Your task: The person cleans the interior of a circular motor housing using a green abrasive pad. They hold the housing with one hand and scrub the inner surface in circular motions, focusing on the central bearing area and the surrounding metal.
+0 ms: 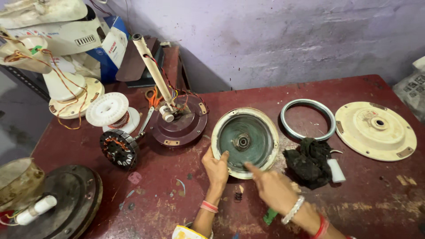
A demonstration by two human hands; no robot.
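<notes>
Head view: right hand (273,188) nearest the lens, bangles at the wrist, index finger extended with its tip on the inner face of the fan motor cover (245,141), other fingers curled in. Left hand (217,167) grips the cover's near-left rim, thumb over the edge, fingers loosely together. Cover: round, cream rim, dull green interior, bearing at centre, lying open side up on the worn red table (354,208), mid-table. Black rag (309,161) just beside it on the right; metal ring (308,119) and cream end plate (375,130) farther right. Stator winding (118,148) and brown housing with shaft (177,121) to the left. Open tabletop along the near edge; wall behind.
</notes>
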